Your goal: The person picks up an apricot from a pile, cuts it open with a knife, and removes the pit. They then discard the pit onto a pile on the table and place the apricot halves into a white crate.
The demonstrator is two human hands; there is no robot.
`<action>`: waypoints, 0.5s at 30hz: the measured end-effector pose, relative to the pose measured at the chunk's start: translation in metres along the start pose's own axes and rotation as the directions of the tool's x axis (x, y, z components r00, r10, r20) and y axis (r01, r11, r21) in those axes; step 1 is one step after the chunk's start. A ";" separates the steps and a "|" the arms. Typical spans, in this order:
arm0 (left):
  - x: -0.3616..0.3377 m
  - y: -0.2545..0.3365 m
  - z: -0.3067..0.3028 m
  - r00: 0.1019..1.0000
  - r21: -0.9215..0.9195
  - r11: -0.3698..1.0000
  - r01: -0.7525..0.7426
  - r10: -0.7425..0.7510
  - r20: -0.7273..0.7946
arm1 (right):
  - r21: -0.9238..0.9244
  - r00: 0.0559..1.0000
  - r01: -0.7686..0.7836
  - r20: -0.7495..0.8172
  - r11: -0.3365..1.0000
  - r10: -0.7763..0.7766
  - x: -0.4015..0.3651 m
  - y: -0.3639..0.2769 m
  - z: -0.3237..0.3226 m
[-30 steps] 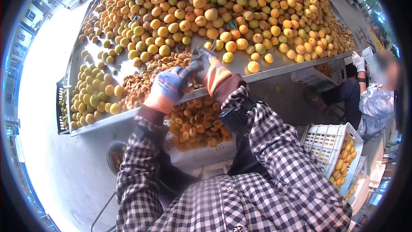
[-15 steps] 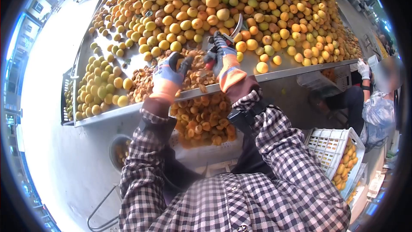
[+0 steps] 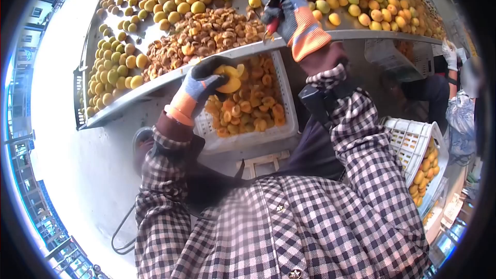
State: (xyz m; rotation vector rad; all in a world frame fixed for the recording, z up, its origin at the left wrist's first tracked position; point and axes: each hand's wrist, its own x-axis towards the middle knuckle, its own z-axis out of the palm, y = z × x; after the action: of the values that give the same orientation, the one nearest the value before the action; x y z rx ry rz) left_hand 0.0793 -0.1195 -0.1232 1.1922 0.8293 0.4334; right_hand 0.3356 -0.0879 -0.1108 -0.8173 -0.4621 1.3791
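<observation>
Left hand (image 3: 199, 90), gloved, fingers curled tight around a split apricot (image 3: 229, 78). It is held just below the table (image 3: 155, 87) edge and above the white crate (image 3: 290, 124), which is full of apricot halves. Right hand (image 3: 292, 13), gloved, fingers clenched on a red-handled tool (image 3: 272, 24), up over the table top near loose fruit. A heap of pits (image 3: 206, 33) lies on the table between the hands, with whole apricots (image 3: 119, 62) spread around it. A tilted basket (image 3: 408, 144) of fruit is at right. A seated co-worker (image 3: 444, 93) is beyond it.
</observation>
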 end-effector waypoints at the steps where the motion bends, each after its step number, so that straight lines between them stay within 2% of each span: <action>1: -0.001 -0.008 0.005 0.996 -0.049 0.996 0.081 -0.080 0.030 | 0.047 0.997 -0.002 0.074 0.999 -0.002 -0.002 -0.004 -0.005; 2: 0.001 -0.025 0.005 0.992 -0.079 0.989 0.123 -0.120 0.040 | -0.142 0.989 0.100 0.120 0.985 -0.083 -0.007 -0.006 -0.011; 3: 0.003 -0.048 0.003 0.986 -0.107 0.981 0.164 -0.160 0.049 | -0.137 0.990 0.098 0.119 0.986 -0.082 -0.006 -0.008 -0.013; 5: 0.014 -0.096 -0.009 0.961 -0.070 0.958 0.278 -0.277 0.018 | 0.104 0.998 0.000 0.068 0.995 -0.007 -0.004 -0.012 -0.018; 6: 0.018 -0.123 -0.020 0.933 -0.071 0.935 0.348 -0.353 -0.070 | 0.087 0.998 -0.027 0.050 0.996 0.023 -0.011 -0.017 -0.009; 7: 0.020 -0.140 -0.027 0.929 -0.069 0.931 0.360 -0.364 -0.070 | 0.062 0.992 -0.122 0.042 0.991 0.119 -0.020 -0.024 -0.007; 9: 0.023 -0.168 -0.040 0.801 -0.192 0.820 0.539 -0.569 -0.186 | 0.175 0.979 -0.166 0.144 0.970 0.142 -0.013 -0.020 -0.021; 13: -0.002 -0.218 -0.061 0.766 -0.190 0.790 0.583 -0.612 -0.195 | 0.204 0.978 -0.134 0.188 0.970 0.096 -0.015 -0.018 -0.025; 15: -0.002 -0.241 -0.060 0.746 -0.186 0.773 0.607 -0.634 -0.201 | 0.045 0.990 -0.088 0.111 0.995 0.083 -0.018 -0.019 -0.028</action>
State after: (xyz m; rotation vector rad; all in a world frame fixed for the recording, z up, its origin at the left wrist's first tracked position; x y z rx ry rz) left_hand 0.0031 -0.1637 -0.3561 0.6946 1.3512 0.0686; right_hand 0.3655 -0.1119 -0.1115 -0.7310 -0.4801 1.5144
